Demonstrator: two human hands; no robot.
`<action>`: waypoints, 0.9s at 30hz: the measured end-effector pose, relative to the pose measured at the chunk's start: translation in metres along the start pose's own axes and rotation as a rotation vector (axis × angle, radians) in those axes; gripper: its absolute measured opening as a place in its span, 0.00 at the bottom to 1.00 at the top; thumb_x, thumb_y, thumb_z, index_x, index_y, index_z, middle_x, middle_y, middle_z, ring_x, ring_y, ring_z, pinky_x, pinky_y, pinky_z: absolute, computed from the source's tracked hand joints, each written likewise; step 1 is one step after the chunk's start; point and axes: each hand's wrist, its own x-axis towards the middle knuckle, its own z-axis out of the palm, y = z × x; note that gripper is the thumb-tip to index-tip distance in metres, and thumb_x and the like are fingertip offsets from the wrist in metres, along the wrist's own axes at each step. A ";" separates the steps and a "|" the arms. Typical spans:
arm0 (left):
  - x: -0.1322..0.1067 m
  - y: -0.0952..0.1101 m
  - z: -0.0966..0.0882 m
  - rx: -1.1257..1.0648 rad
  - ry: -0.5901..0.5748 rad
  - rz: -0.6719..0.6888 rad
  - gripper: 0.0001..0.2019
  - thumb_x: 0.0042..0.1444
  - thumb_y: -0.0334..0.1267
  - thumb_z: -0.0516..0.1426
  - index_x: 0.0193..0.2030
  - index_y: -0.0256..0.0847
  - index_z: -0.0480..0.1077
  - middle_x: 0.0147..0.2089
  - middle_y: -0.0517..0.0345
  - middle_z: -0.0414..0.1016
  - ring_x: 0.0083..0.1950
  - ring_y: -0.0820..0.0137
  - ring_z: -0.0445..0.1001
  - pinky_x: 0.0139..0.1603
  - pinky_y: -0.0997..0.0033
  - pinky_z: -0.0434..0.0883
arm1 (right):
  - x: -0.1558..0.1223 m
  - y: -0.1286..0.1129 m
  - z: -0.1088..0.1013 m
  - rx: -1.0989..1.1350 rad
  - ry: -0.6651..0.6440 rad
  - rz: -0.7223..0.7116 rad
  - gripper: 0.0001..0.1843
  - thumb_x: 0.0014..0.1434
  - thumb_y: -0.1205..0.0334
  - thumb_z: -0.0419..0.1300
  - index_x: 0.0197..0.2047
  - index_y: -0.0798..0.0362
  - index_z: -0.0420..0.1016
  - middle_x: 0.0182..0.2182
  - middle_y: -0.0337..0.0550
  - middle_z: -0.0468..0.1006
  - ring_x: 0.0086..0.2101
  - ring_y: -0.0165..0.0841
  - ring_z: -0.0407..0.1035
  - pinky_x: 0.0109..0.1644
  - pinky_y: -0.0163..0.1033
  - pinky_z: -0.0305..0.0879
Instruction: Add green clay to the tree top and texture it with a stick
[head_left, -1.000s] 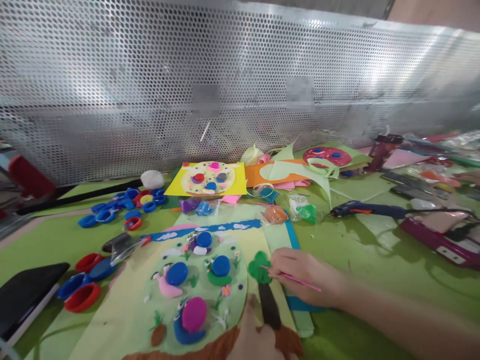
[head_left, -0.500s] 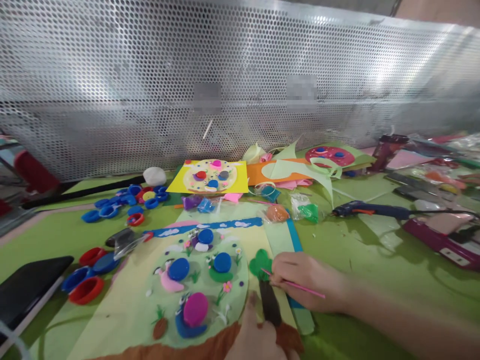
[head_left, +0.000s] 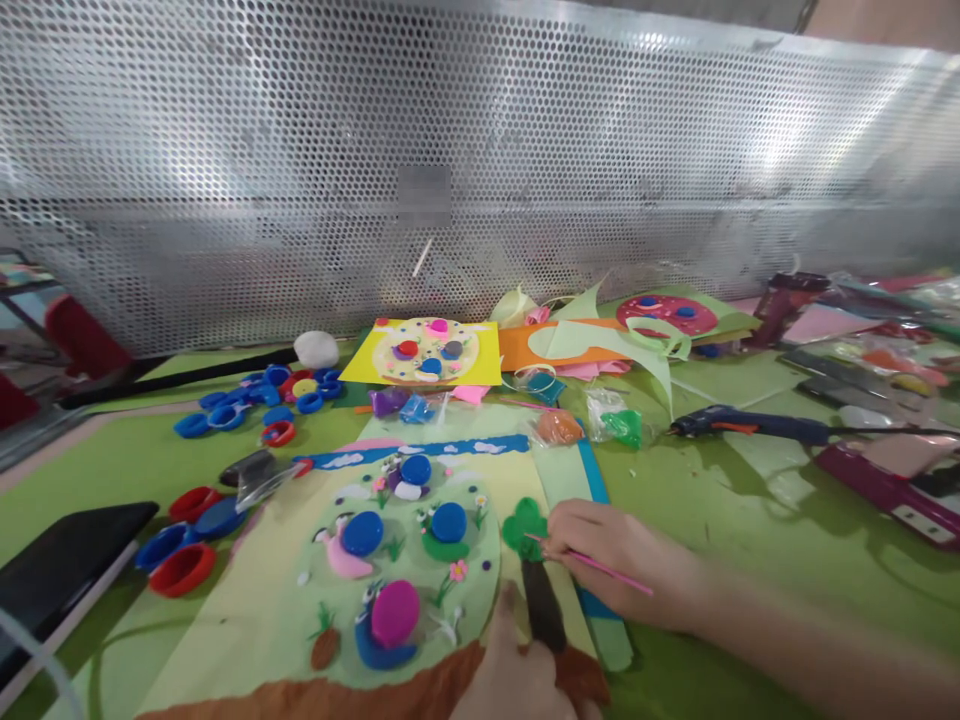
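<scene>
My right hand (head_left: 611, 550) pinches a thin pink stick (head_left: 611, 573), its tip against the lower part of a green clay treetop (head_left: 525, 527). Below that runs a dark brown clay trunk (head_left: 543, 605). At the bottom, my left hand (head_left: 514, 675) rests on the pale craft sheet (head_left: 225, 625), index finger stretched beside the trunk and the other fingers partly curled. Clay snails with bottle-cap shells decorate the sheet, among them one with a magenta cap (head_left: 395, 613) and a pink-bodied one with a blue cap (head_left: 362, 534). Brown clay ground (head_left: 300, 697) edges the bottom.
Loose bottle caps (head_left: 182, 570) and a black device (head_left: 67, 570) lie at left. Behind the sheet are bagged clay (head_left: 621, 427) and a yellow card with caps (head_left: 360, 366). A blue glue gun (head_left: 750, 425) lies right. A perforated metal panel (head_left: 300, 200) stands behind.
The view has shifted slightly, so the scene sits a little farther right. My right hand keeps the pink stick at the treetop; my left hand stays in place on the sheet.
</scene>
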 end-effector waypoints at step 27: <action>0.005 0.011 0.007 -0.134 -0.076 -0.169 0.15 0.53 0.39 0.54 0.17 0.39 0.69 0.13 0.62 0.66 0.20 0.73 0.65 0.50 0.50 0.62 | -0.007 0.002 0.008 -0.048 -0.096 -0.066 0.14 0.63 0.68 0.42 0.31 0.53 0.67 0.29 0.42 0.70 0.30 0.29 0.65 0.33 0.33 0.61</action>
